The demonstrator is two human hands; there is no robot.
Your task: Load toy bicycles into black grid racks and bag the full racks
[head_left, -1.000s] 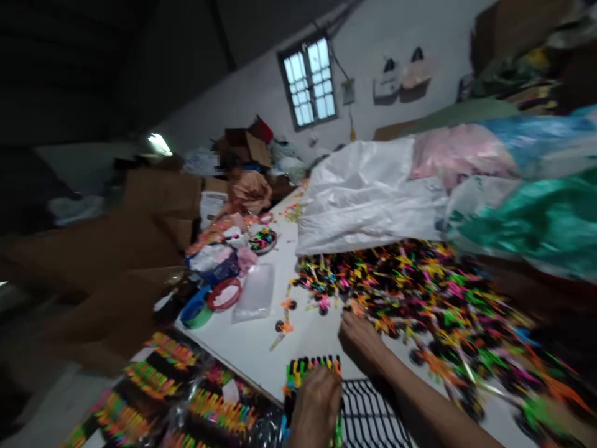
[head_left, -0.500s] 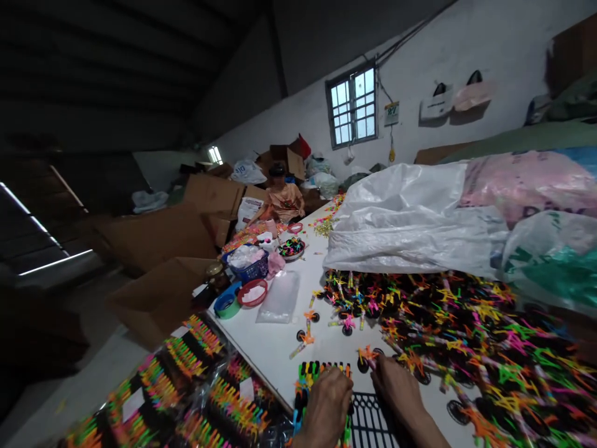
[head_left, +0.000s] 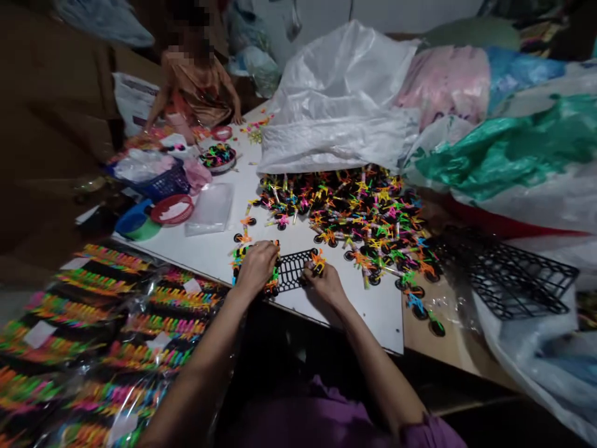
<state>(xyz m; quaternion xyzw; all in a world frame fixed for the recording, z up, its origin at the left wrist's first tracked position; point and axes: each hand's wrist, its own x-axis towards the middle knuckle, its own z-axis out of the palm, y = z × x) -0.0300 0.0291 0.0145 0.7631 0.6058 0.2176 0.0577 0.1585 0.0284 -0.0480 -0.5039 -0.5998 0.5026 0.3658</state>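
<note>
A black plastic grid rack (head_left: 293, 272) lies near the table's front edge, its left end packed with small colourful toy bicycles (head_left: 237, 261). Over that packed end rests my left hand (head_left: 255, 267), its fingers curled; what they grip is hidden. My right hand (head_left: 326, 285) is closed on a small toy bicycle (head_left: 318, 262) with orange and yellow parts, at the rack's right end. Behind both hands spreads a large heap of similar toy bicycles (head_left: 354, 211) with black wheels. A single orange one (head_left: 244, 230) lies just beyond my left hand.
Filled plastic packs (head_left: 135, 323) lie low on the left. A clear plastic bag stack (head_left: 209, 208), red basket (head_left: 172, 210), green tape roll (head_left: 137, 221) and blue basket (head_left: 163, 180) stand left. More black racks (head_left: 517, 274) lie right. Across the table sits a person (head_left: 200, 87).
My view has tilted down and turned right. My right hand, earlier beside loose toys right of the rack, now holds a toy bicycle at the rack's end. My left hand stays over the packed end.
</note>
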